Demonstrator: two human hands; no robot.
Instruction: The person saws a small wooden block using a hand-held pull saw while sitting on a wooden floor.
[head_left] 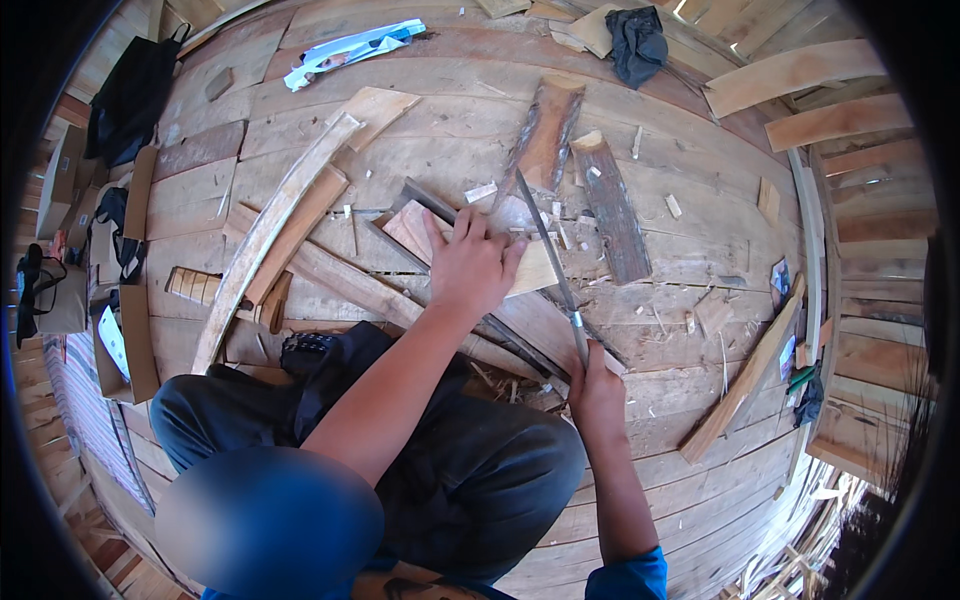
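My left hand (pixel 473 262) presses down on a short pale wooden board (pixel 536 268), its fingers bent over the wood and the thumb near the right end. In my right hand (pixel 597 385) is the handle of a long knife (pixel 552 252) with a narrow dark blade and a silvery collar. The blade points away from me and lies against or just beside the board's right end; contact cannot be made out. Beneath the board, longer wooden planks (pixel 535 325) run slantwise across the floor in front of my bent legs.
Bark-edged slabs (pixel 612 208) and wood chips lie beyond the knife. Long curved boards (pixel 290 235) are stacked on the left, near a cardboard box (pixel 130 335). Another plank (pixel 745 375) leans at the right. A blue and white wrapper (pixel 355 52) lies at the back.
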